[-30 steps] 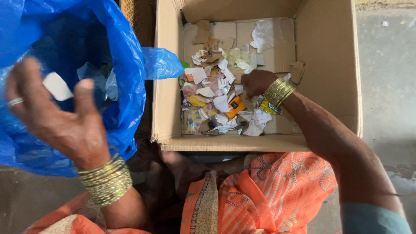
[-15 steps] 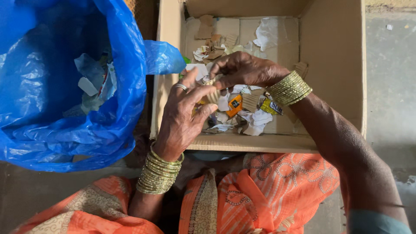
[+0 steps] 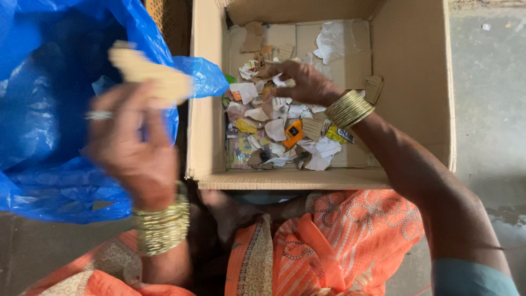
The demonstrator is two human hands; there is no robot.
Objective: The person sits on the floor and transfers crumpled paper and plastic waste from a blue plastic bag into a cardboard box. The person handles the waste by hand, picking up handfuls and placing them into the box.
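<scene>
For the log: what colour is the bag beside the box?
Blue, translucent plastic bag, seen in the head view, left of the cardboard box.

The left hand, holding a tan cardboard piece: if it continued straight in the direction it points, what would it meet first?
Probably the blue plastic bag. The left hand, blurred, holds the cardboard piece over the bag's open mouth, so its inner wall or the scraps inside come first. Depth is unclear.

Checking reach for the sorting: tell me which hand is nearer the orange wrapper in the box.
Right. The right hand is inside the cardboard box, just above the orange wrapper. The left hand is outside it, at the blue bag, holding a cardboard scrap.
</scene>
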